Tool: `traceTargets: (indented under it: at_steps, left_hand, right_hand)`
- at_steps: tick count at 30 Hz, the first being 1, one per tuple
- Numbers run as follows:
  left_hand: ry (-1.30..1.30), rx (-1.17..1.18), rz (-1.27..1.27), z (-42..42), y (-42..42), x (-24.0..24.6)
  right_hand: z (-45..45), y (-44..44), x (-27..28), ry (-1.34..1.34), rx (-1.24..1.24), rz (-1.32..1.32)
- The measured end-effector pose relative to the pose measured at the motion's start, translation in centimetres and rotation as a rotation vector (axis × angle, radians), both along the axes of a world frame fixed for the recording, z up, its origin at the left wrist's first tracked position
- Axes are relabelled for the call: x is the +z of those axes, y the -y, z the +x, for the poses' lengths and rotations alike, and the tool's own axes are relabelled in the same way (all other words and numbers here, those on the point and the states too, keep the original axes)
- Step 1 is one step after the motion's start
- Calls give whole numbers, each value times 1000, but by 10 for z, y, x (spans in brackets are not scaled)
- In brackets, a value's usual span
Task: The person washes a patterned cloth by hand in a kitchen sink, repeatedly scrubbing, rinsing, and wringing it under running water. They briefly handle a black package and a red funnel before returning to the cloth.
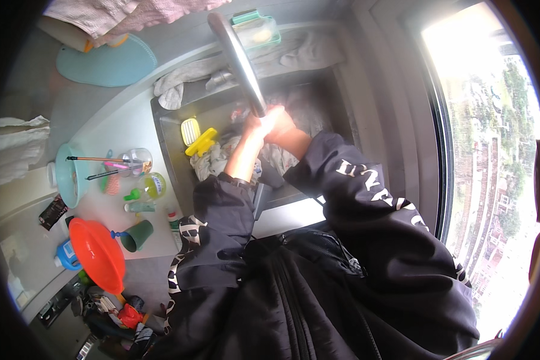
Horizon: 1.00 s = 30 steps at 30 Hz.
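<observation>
Below the mouth of a metal faucet [240,67], my left hand [255,128] and my right hand [281,123] come together, one against the other, over a dark sink [173,166]. Glare and the spout hide the fingers, so whether anything is between them cannot be told. Wet patterned cloth [220,157] lies in the sink beneath and beside my wrists. A yellow brush [201,142] and a yellow soap dish [190,131] rest at the sink's left side. More cloth or plastic, blurred, lies beyond my hands.
Grey cloths [297,56] drape along the back rim, by a green-lidded soap box [256,33]. On the left counter stand a green cup [137,236], a bottle of yellow-green liquid [153,185], a jar with toothbrushes [139,159] and a red basin [96,256]. A window [486,157] is at right.
</observation>
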<state>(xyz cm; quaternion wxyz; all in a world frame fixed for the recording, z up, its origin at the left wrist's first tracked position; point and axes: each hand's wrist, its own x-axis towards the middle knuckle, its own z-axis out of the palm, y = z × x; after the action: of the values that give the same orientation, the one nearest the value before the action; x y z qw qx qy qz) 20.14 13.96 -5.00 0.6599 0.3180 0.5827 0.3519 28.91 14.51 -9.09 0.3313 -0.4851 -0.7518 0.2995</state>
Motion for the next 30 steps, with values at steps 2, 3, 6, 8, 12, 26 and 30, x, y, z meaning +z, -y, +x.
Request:
traceTargets:
  at_steps: [2, 3, 6, 8, 12, 26, 30]
  left_hand:
    - [126, -24, -15, 4, 0, 6]
    - [160, 16, 47, 7, 4, 11]
    - [269, 120, 19, 18, 12, 28]
    - [371, 172, -199, 22, 10, 32]
    - [344, 340, -195, 20, 7, 23]
    - [-110, 358, 66, -64, -3, 16]
    - [-212, 376, 71, -87, -45, 24]
  right_hand:
    - [15, -6, 2, 42, 209, -203]
    - [23, -6, 6, 35, 265, -126]
    - [34, 2, 23, -266, 241, -402]
    - [32, 12, 35, -1113, -14, -1032]
    - [3, 24, 42, -1580, -93, -1014]
    - [-4, 17, 27, -554, -238, -873]
    - [6, 31, 70, -599, -255, -1029]
